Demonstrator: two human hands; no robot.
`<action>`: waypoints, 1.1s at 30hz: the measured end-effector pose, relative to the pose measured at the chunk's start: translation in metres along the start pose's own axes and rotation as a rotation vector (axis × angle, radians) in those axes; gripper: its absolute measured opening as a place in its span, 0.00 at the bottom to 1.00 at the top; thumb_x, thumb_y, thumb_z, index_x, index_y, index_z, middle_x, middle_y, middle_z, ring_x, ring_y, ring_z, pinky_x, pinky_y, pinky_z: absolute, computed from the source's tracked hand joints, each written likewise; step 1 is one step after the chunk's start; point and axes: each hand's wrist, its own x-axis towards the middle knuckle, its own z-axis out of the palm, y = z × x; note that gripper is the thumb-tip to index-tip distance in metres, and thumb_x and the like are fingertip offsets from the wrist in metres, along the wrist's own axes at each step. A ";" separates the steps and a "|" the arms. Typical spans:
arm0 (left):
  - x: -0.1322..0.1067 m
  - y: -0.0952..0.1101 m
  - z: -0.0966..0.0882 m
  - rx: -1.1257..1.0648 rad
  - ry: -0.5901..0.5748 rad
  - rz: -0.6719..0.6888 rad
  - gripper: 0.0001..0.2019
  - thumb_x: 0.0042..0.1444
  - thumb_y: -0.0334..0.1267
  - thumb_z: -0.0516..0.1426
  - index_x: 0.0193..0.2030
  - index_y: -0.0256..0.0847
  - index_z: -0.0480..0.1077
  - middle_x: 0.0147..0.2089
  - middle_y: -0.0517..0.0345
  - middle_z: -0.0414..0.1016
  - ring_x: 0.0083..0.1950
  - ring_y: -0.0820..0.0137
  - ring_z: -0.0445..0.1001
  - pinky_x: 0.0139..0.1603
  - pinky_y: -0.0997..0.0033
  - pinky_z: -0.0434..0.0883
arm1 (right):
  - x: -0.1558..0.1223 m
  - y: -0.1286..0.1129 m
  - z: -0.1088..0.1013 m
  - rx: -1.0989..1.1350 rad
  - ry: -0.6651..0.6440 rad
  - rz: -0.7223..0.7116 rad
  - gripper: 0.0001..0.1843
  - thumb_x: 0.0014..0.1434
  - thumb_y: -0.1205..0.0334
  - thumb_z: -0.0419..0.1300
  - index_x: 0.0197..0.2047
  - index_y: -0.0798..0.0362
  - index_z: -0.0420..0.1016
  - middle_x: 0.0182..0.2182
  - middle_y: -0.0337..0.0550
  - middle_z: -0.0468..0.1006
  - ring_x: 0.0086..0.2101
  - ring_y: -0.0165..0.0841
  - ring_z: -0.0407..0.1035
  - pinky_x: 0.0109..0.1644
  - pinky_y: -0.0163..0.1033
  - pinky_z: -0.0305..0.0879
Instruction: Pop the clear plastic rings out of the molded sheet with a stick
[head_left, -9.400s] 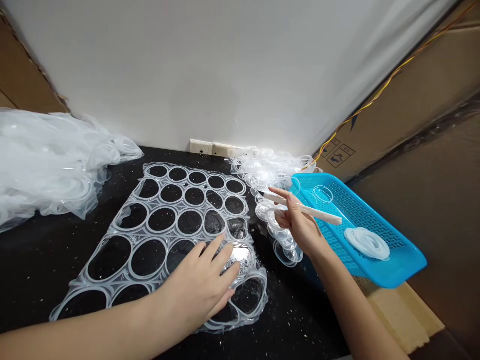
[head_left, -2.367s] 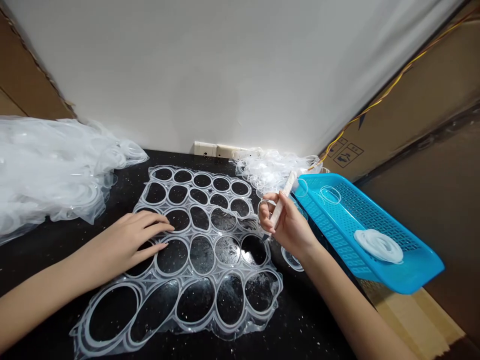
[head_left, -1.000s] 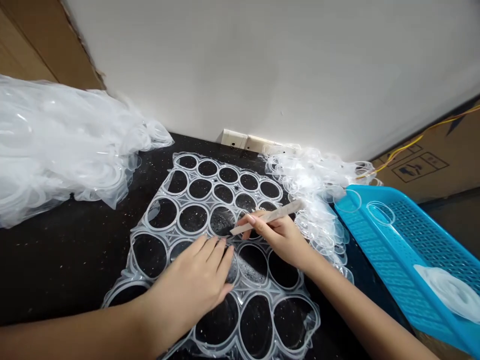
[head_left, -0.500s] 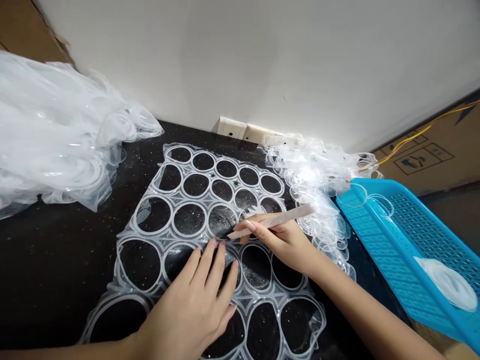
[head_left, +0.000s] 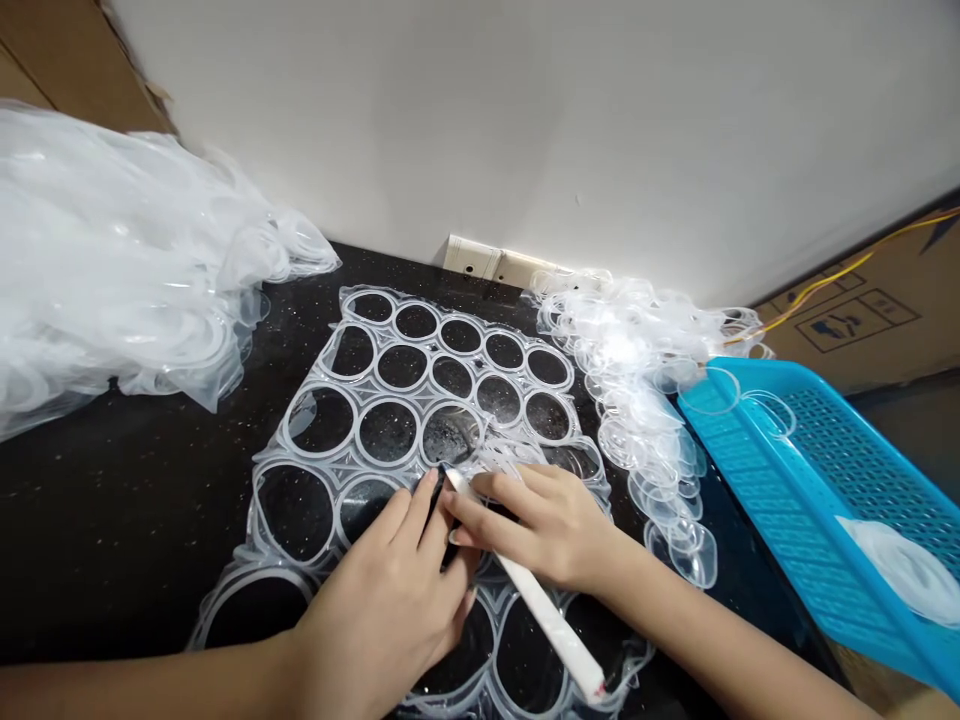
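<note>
A translucent plastic sheet (head_left: 390, 390) with rows of large round holes lies on the black speckled tabletop. My left hand (head_left: 390, 590) rests on it palm down, fingers stretched forward and pressing the plastic; its fingertips are beside the tool's tip. In my right hand (head_left: 547, 520) is a white stick-like tool (head_left: 551, 625) with a small dark tip, pinched between thumb and fingers. The tip touches the sheet just below a hole in the middle row, and the handle slants back toward me. Loose plastic scraps (head_left: 506, 450) bunch up by my right fingers. Whether they are held is unclear.
A heap of thin clear rings (head_left: 637, 380) lies to the right, beside a blue plastic basket (head_left: 757, 520) holding a white round stack (head_left: 904, 570). Piled plastic sheets (head_left: 112, 270) stand at left. Wall sockets (head_left: 487, 262) and a cardboard box (head_left: 862, 310) are behind.
The tool has swung from pointing right to slanting toward me, and its tip moved slightly left. My right hand came down and closer to my left. The view shifted slightly.
</note>
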 end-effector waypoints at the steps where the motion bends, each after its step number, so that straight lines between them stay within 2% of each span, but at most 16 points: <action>1: 0.000 0.000 -0.001 0.011 0.003 0.006 0.13 0.49 0.41 0.56 0.37 0.34 0.74 0.42 0.40 0.76 0.49 0.54 0.72 0.48 0.60 0.62 | 0.000 0.000 0.002 -0.014 -0.015 0.022 0.12 0.58 0.61 0.56 0.43 0.56 0.74 0.26 0.43 0.74 0.24 0.28 0.63 0.23 0.33 0.57; 5: 0.001 -0.001 -0.003 0.026 -0.002 0.013 0.15 0.51 0.39 0.54 0.43 0.34 0.72 0.43 0.41 0.76 0.46 0.56 0.73 0.46 0.61 0.63 | -0.002 0.004 0.009 -0.042 -0.121 0.156 0.16 0.62 0.61 0.50 0.51 0.50 0.70 0.36 0.49 0.73 0.30 0.31 0.68 0.28 0.33 0.63; 10: -0.002 0.001 -0.002 0.017 0.031 0.031 0.15 0.53 0.39 0.52 0.43 0.34 0.71 0.45 0.40 0.75 0.46 0.57 0.73 0.47 0.61 0.62 | 0.000 0.008 0.013 0.006 -0.245 0.275 0.20 0.63 0.56 0.48 0.58 0.40 0.61 0.50 0.53 0.67 0.39 0.35 0.70 0.30 0.34 0.67; 14: -0.003 0.001 -0.003 0.037 0.043 0.059 0.14 0.52 0.40 0.53 0.42 0.34 0.71 0.45 0.40 0.75 0.45 0.57 0.73 0.47 0.61 0.62 | 0.001 0.010 0.015 0.115 -0.298 0.269 0.22 0.63 0.57 0.47 0.61 0.41 0.56 0.53 0.52 0.65 0.43 0.36 0.69 0.34 0.36 0.69; 18: -0.002 0.001 -0.004 0.055 0.040 0.067 0.15 0.53 0.40 0.53 0.42 0.34 0.72 0.44 0.40 0.76 0.45 0.57 0.74 0.45 0.61 0.63 | -0.001 0.011 0.013 0.264 -0.279 0.279 0.20 0.63 0.60 0.48 0.58 0.44 0.61 0.52 0.50 0.67 0.45 0.36 0.68 0.39 0.37 0.68; 20: -0.002 0.001 -0.003 0.058 0.030 0.059 0.14 0.53 0.41 0.53 0.42 0.35 0.72 0.44 0.41 0.76 0.44 0.58 0.74 0.45 0.61 0.63 | -0.002 0.011 0.015 0.382 -0.192 0.290 0.17 0.63 0.61 0.47 0.54 0.45 0.66 0.48 0.48 0.70 0.43 0.35 0.69 0.39 0.38 0.67; 22: -0.002 0.001 -0.003 0.057 0.036 0.047 0.14 0.54 0.41 0.53 0.42 0.36 0.72 0.44 0.43 0.76 0.45 0.58 0.74 0.46 0.61 0.63 | -0.003 0.010 0.018 0.595 -0.002 0.359 0.14 0.64 0.63 0.46 0.48 0.47 0.69 0.42 0.46 0.73 0.40 0.32 0.69 0.39 0.38 0.66; 25: -0.002 0.001 -0.001 0.064 0.061 0.035 0.14 0.54 0.42 0.54 0.43 0.38 0.72 0.46 0.43 0.75 0.47 0.58 0.73 0.47 0.62 0.63 | 0.000 0.011 0.020 1.014 0.297 0.591 0.12 0.64 0.62 0.45 0.43 0.47 0.69 0.33 0.40 0.72 0.28 0.26 0.64 0.29 0.33 0.61; 28: -0.003 0.001 0.000 0.070 0.051 0.029 0.14 0.55 0.42 0.53 0.45 0.39 0.72 0.48 0.44 0.74 0.48 0.59 0.73 0.47 0.63 0.63 | 0.006 0.019 0.013 1.332 0.448 0.827 0.08 0.62 0.57 0.49 0.39 0.45 0.68 0.27 0.35 0.65 0.18 0.22 0.51 0.19 0.30 0.47; 30: -0.003 0.001 0.000 0.079 0.046 0.031 0.14 0.56 0.42 0.52 0.46 0.39 0.72 0.48 0.45 0.74 0.48 0.60 0.73 0.47 0.63 0.63 | 0.009 0.029 0.005 1.429 0.555 0.951 0.07 0.60 0.54 0.52 0.38 0.45 0.67 0.25 0.34 0.63 0.17 0.22 0.47 0.18 0.30 0.41; 33: -0.006 0.002 0.000 0.088 0.041 0.040 0.15 0.57 0.42 0.51 0.46 0.39 0.71 0.48 0.45 0.74 0.49 0.59 0.73 0.48 0.63 0.63 | 0.008 0.047 -0.005 1.448 0.723 1.082 0.08 0.55 0.52 0.57 0.37 0.44 0.65 0.24 0.32 0.61 0.17 0.21 0.45 0.18 0.30 0.40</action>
